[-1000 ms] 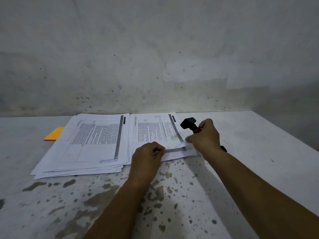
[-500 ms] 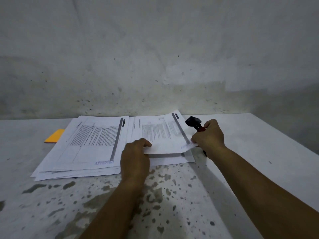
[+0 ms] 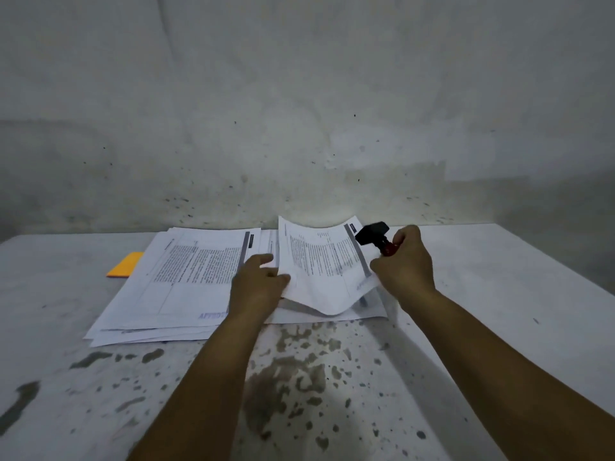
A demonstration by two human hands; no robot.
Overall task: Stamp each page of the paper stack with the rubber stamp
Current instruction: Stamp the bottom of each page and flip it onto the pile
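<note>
You have an orange pad (image 3: 124,265) lying flat at the far left of the white table (image 3: 499,294). The near part of the tabletop is blotched with dark grey patches. Behind the table stands a stained, speckled grey wall (image 3: 299,94).

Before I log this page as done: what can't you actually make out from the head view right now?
- Stamp mark on the lifted sheet: blurred, partly behind the right hand.
- Rubber stamp face: turned away, ink unseen; its grip is inside that hand.
- Blue mark on the left pile: end covered by the left hand.
- Pages under the sheet: covered, count unknown.
- Orange pad: mostly under the pile.
</note>
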